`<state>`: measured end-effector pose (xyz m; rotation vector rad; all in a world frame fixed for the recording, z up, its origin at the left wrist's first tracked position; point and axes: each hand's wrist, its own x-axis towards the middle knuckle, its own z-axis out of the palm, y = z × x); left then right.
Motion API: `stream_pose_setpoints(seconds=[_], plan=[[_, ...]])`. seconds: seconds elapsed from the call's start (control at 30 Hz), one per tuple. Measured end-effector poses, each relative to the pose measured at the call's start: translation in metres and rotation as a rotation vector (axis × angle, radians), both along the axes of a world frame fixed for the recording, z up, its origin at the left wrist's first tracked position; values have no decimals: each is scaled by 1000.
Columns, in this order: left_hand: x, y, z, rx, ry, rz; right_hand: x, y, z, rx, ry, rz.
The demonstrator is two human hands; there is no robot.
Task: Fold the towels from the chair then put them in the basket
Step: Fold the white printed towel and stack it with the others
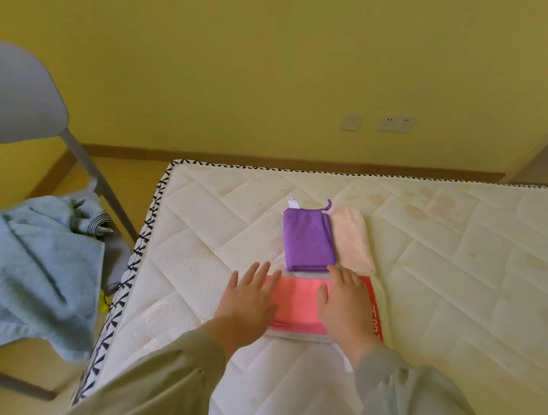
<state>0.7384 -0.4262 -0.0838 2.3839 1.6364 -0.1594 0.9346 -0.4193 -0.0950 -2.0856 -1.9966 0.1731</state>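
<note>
Left hand (pixel 247 302) and right hand (pixel 346 306) flat and open, fingers straight, pressing down on the pink towel (pixel 295 303) on the mattress (pixel 465 265), just nearer than the folded purple towel (pixel 308 239) and pale pink towel (pixel 353 241). Smooth outward from the middle with even pressure, squaring the edges before lifting (no sliding: risk of creeping layers). Looks soft and thin, folded to a neat rectangle, red lettered band at the right end, pale layer showing beneath. Left to fold: blue towel (pixel 27 266) heaped on the chair (pixel 10 92). Basket nowhere in view.
</note>
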Motion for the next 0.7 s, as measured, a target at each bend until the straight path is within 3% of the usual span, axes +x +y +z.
stream_pose_setpoints(seconds=[0.1, 0.23, 0.3, 0.43, 0.63, 0.7], plan=[[-8, -6, 5, -118, -186, 249, -17, 7, 0, -79, -14, 40], [-15, -9, 4, -474, -701, 685, -22, 21, -5, -229, -104, 132], [-10, -11, 1, -590, -853, 817, -19, 29, -7, -301, -132, 193], [4, -6, -8, -695, -915, 888, -11, 48, -8, -479, -61, 234], [11, 4, -19, -721, -814, 958, -11, 70, 6, -736, 38, 269], [3, 9, -17, -724, -891, 1006, -13, 72, 10, -878, 101, 272]])
